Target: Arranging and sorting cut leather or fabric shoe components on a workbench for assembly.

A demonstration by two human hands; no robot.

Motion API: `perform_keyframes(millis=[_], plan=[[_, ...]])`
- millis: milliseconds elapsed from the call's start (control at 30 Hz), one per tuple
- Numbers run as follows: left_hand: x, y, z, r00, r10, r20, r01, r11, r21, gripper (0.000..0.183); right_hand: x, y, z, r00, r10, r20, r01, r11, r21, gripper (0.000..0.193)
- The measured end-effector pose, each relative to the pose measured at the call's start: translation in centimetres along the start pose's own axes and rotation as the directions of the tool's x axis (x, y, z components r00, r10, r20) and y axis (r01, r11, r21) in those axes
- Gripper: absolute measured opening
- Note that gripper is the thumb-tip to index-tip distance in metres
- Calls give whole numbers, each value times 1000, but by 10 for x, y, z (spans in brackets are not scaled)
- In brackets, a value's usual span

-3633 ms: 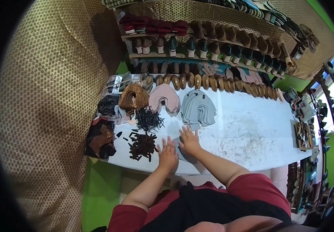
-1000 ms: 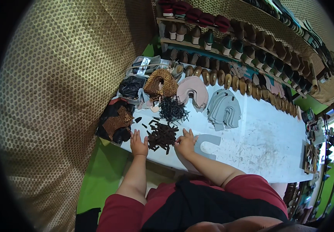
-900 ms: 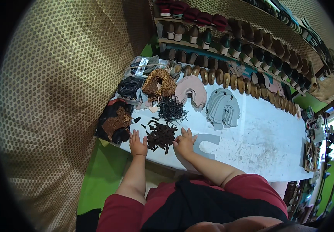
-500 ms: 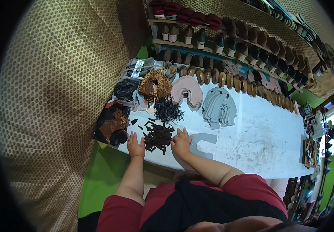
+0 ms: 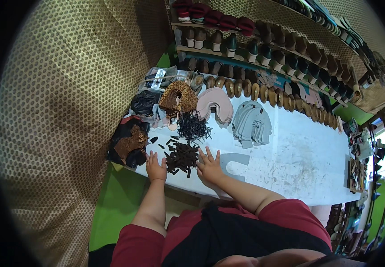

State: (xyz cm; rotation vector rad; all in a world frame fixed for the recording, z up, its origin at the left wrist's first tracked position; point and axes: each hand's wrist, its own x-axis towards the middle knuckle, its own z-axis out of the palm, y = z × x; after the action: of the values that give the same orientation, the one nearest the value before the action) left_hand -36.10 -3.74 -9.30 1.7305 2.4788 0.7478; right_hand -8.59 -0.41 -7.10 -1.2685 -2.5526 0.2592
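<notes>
A heap of short dark brown strips [image 5: 182, 158] lies near the front edge of the white table [image 5: 286, 155]. My left hand [image 5: 156, 167] rests flat at the left side of the heap, fingers stretched out and holding nothing. On the heap's right side my right hand [image 5: 210, 165] lies with its fingers spread, its thumb side close to the strips. Just behind the heap sits a tangle of thin black pieces [image 5: 192, 127]. A flat grey U-shaped piece [image 5: 238, 159] lies right of my right hand, partly covered by that hand or arm.
Behind are stacks of leopard-print [image 5: 179, 99], pink [image 5: 217, 102] and grey U-shaped pieces [image 5: 252, 123]. A black bag with leopard-print scraps [image 5: 130, 144] sits at the left edge. Shoe lasts [image 5: 248, 87] line the table's back, below shelves of shoes [image 5: 231, 44]. A patterned curtain [image 5: 68, 111] hangs at left.
My right hand's fingers have spread out from a more bent pose beside the heap. My left hand has stayed almost in place.
</notes>
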Motion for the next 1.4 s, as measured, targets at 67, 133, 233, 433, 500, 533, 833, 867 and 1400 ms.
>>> perform_keyframes(millis=[67,133,233,433,500,533,833,867,1400], plan=[[0,1,0,1000,0,-1,0,1000,-1,50,1,0,-1,1000,3,-1,-3,1000,9,35],[1,2,0,1000,0,0,0,1000,-1,50,2,1,2,999,-33,-40,31,998,-47,37],[3,4,1,1000,2,1,-2,1000,5,51,-3,3,8,996,-61,-65,54,993,-107,39],[-1,2,1,1000,9,-17,-9,1000,8,47,-26,5,8,997,-52,-58,46,993,-104,41],[0,3,0,1000,14,-15,-14,1000,17,46,-30,7,9,998,-47,-45,43,995,-91,41],[1,4,-1,1000,14,-14,-14,1000,16,46,-30,8,7,995,-62,-77,54,994,-97,38],[1,7,-2,1000,17,-21,-17,1000,14,46,14,1,14,992,100,-75,-102,995,-25,16],[1,7,-2,1000,15,-18,-15,1000,10,46,16,0,18,991,101,-85,-103,995,-17,14],[0,2,3,999,5,-38,-5,1000,-10,50,7,107,-29,974,208,90,-214,974,70,11]])
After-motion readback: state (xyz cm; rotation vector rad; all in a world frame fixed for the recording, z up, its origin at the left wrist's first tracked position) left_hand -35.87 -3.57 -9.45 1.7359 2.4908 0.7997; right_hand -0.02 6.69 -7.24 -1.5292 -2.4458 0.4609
